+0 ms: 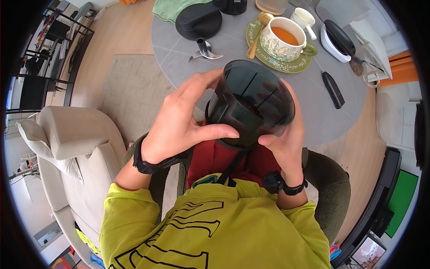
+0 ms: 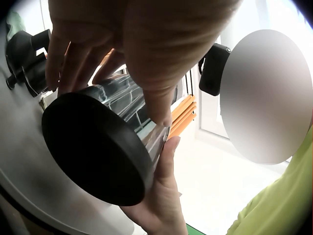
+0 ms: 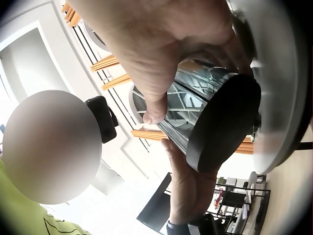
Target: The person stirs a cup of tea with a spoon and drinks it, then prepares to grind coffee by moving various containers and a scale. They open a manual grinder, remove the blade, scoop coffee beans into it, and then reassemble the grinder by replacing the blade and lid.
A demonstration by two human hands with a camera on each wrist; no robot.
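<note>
Both hands hold a dark see-through chopper bowl (image 1: 242,121) above my lap, at the table's near edge. My left hand (image 1: 179,119) grips its left side, thumb across the near wall. On the opposite side my right hand (image 1: 289,143) wraps the wall, its thumb also at the near side. The bowl's top is uncovered and tilts toward me. Its round black base (image 2: 93,147) faces the left wrist camera, and the base (image 3: 225,125) shows in the right wrist view too. Beyond it on the table lie a chopper blade (image 1: 204,50) with a black hub and a black lid (image 1: 198,21).
On the grey round table (image 1: 313,121) a patterned cup (image 1: 280,40) of orange liquid stands on a green saucer (image 1: 291,67) with a wooden spoon (image 1: 252,48). A black folded tool (image 1: 333,89) lies at right. A green cloth (image 1: 177,8) is at the back left.
</note>
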